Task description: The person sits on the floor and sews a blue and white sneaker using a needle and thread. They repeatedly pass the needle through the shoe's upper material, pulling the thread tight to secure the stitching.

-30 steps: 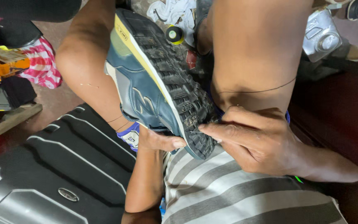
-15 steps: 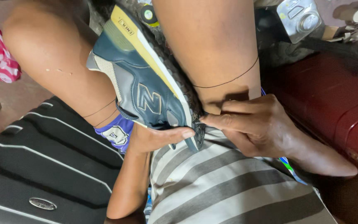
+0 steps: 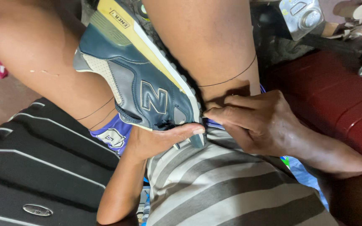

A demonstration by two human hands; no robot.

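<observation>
- Head camera, looking straight down into the person's lap: a navy blue and grey leather-and-suede trainer with a cream and yellow foam sole (image 3: 141, 90) lies wedged between the person's two bare thighs.
- The trainer's long axis runs on a diagonal. One end sits far from the hands at the upper left of the view; the other end comes down to meet both hands near the middle.
- The trainer is tipped on its side, so its navy side panel faces the camera and the sole edge faces the right hand.
- The left hand (image 3: 160, 140) comes up from below, palm towards the trainer, cupping its near end. The thumb lies flat along the lower edge, pointing towards the right hand. It is closed loosely on the trainer.
- The right hand (image 3: 265, 123) reaches in from the right, wrist bent, fingers bunched narrow. The fingertips (image 3: 211, 114) press at the sole edge of the near end, just beside the left thumb.
- Both hands touch the same end, equally near.
- Below the hands lies a grey and white striped cloth garment (image 3: 227, 190).
- Left of the left arm sits a black ribbed hard-shell suitcase (image 3: 34, 167).
- Beyond the right hand is a dark red hard surface (image 3: 336, 96).
</observation>
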